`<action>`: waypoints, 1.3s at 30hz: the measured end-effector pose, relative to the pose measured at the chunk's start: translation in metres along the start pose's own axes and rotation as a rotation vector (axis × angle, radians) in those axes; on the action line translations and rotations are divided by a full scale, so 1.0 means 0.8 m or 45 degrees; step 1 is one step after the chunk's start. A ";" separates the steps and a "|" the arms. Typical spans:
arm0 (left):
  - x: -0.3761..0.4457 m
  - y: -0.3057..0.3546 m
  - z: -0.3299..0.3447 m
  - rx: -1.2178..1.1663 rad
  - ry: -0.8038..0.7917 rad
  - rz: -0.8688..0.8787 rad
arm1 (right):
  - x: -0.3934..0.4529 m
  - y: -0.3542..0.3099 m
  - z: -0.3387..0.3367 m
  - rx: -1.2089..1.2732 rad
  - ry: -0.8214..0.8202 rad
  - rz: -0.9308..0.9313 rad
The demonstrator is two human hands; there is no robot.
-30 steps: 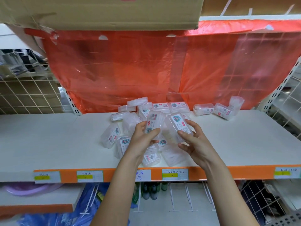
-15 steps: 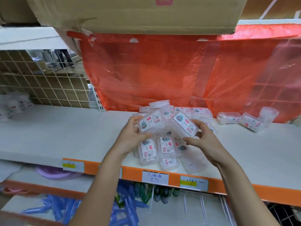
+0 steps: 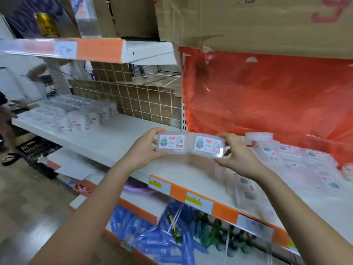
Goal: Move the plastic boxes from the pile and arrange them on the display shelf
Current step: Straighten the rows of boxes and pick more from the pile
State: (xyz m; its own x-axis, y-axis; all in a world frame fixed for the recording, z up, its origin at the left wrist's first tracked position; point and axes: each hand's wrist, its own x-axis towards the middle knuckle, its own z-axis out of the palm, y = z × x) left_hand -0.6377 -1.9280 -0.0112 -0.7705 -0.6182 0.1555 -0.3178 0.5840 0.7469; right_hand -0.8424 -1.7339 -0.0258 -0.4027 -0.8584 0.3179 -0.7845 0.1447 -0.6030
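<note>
Left hand (image 3: 143, 150) gripping one labelled clear plastic box (image 3: 172, 144), right hand (image 3: 236, 155) gripping a second box (image 3: 209, 145) touching it, both hovering over the display shelf (image 3: 118, 144), contents not discernible, pile (image 3: 298, 161) lying right

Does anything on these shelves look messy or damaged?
Yes. The plastic boxes on the right lie jumbled at all angles on the shelf, unlike the neat rows of containers further left. Overhead, the cardboard carton has a torn, ragged bottom edge.
</note>
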 end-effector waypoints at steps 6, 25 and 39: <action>-0.025 -0.085 -0.114 0.205 0.085 -0.114 | 0.071 -0.084 0.096 -0.009 -0.130 -0.121; -0.049 -0.309 -0.395 0.386 0.287 -0.318 | 0.296 -0.304 0.369 0.022 -0.455 -0.361; 0.111 -0.458 -0.550 0.434 0.290 -0.314 | 0.525 -0.358 0.488 0.104 -0.316 -0.370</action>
State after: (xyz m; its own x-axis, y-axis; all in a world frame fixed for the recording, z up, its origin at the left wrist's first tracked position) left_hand -0.3467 -2.4282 0.0137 -0.5207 -0.8373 0.1666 -0.6684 0.5212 0.5307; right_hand -0.6027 -2.3283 -0.0055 -0.0351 -0.9522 0.3034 -0.8049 -0.1530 -0.5733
